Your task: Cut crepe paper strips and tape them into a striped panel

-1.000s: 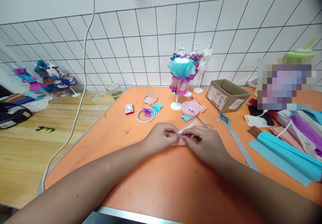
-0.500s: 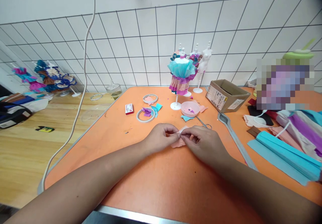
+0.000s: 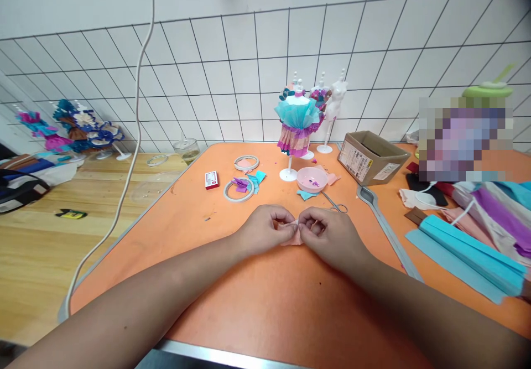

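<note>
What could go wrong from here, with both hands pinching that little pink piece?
The thin pink piece pinched by the left hand and right hand might tear if they pull unevenly. The scissors lie just beyond the right hand, so reaching forward could nudge them. The open pink bowl, holding small purple bits, sits near the scissors; a bump might spill it.

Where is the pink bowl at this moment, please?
In the head view, the pink bowl sits on the orange table, just right of centre, beyond the right hand and beside the white base of the dressed figure.
</note>
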A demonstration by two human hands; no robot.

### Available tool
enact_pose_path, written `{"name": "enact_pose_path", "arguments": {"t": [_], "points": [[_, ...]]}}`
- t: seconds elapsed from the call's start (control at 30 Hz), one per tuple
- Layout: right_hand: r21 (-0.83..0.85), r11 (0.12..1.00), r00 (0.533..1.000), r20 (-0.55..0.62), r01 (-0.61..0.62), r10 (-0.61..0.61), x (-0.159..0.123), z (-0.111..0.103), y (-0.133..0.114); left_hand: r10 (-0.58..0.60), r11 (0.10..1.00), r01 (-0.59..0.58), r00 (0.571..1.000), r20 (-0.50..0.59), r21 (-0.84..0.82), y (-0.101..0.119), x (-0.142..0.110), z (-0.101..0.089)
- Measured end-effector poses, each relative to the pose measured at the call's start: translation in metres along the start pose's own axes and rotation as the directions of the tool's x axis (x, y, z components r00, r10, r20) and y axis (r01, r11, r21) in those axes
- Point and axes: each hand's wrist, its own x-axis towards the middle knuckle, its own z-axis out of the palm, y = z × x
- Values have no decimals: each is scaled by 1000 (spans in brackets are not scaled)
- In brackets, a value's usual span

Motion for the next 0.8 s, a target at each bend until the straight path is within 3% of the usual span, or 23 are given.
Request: {"name": "enact_pose_path", "arguments": {"t": [0.17, 0.5, 0.67, 0.8], "points": [[97, 993, 997, 34, -71, 68, 2, -1, 3, 6, 1000, -7, 1000, -6, -3, 0, 1, -1], [10, 999, 998, -43, 35, -34, -2, -1, 3, -48, 999, 48, 999, 6, -23, -1, 1, -2], [36, 999, 1000, 5, -20, 20, 0, 0, 2, -26, 1000, 25, 1000, 8, 9, -1, 0, 0], [163, 979, 990, 79, -124, 113, 2, 0, 3, 14, 1000, -14, 1000, 7, 16, -1, 0, -1]]}}
